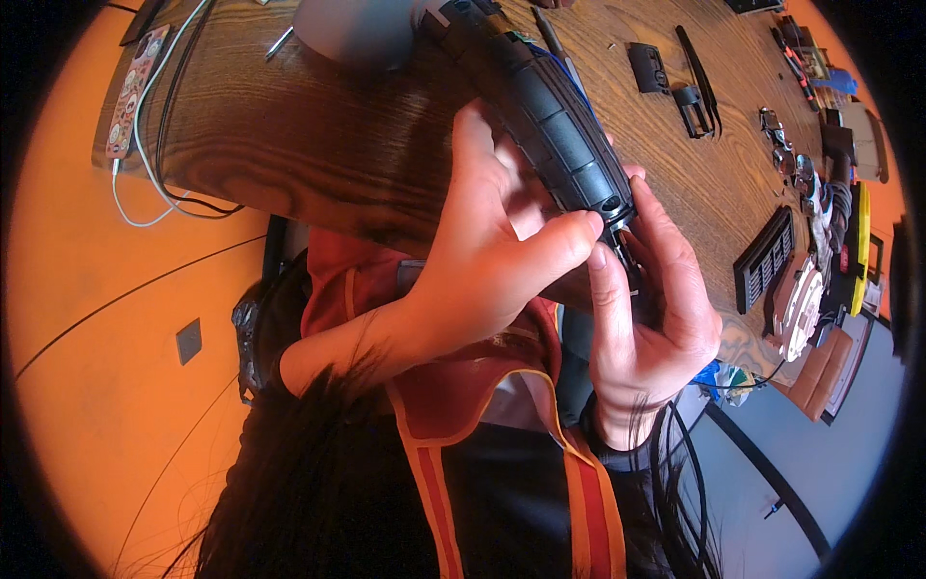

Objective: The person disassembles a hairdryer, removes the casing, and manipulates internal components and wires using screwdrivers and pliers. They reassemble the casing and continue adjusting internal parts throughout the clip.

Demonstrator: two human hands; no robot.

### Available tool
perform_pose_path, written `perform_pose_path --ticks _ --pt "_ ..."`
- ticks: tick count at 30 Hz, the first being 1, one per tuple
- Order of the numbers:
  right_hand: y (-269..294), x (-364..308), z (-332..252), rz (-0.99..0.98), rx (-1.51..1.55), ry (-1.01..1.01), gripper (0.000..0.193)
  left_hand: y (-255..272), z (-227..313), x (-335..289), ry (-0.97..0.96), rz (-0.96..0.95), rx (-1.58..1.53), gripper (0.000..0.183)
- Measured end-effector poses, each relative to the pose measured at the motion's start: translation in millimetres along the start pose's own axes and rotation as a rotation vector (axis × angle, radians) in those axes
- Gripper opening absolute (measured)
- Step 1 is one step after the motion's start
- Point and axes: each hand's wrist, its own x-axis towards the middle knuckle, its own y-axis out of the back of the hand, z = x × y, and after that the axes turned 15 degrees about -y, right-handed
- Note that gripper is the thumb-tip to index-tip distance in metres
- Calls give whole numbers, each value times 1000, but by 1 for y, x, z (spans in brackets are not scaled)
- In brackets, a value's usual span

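A long black plastic housing (555,130) with a ribbed, segmented casing slants across the upper middle, over the near edge of the wooden table. A thin blue wire runs along its right side. My left hand (482,227) is closed around its near half from the left, with the thumb pressing by the near end. My right hand (661,299) is at that same end, its thumb and fingers closed around the tip and a small dark piece (622,249) there. My fingers hide part of that piece, so its kind cannot be told.
Black plastic frames (648,68) and a thin curved black strip (701,72) lie on the table (289,125). A grey rounded object (352,29) stands at the far edge. At left lies a patterned phone-like item (135,96) with a white cable. A vented black panel (764,256) sits right.
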Motion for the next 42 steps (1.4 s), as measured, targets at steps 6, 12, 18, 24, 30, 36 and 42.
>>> perform_pose_path --ticks 6,12,18,24,30,36,42 --pt "3 -1 -4 -32 -88 -10 42 6 -1 2 67 -1 -68 73" --pt "4 -2 -9 -8 -171 -45 42 9 -6 2 -23 -16 46 63" --pt "1 -5 -10 56 -237 2 44 14 -6 1 -7 -54 0 69" --pt "-2 -5 -9 81 -260 26 44 13 -5 1 21 -33 -5 68" --pt "-5 -6 -9 128 -289 79 43 6 -4 0 -4 13 40 59" --pt "-12 -9 -10 185 -358 123 43 5 -2 0 -2 18 35 58" --pt "-7 -7 -10 101 -370 207 37 6 -1 -1 18 -4 69 58"
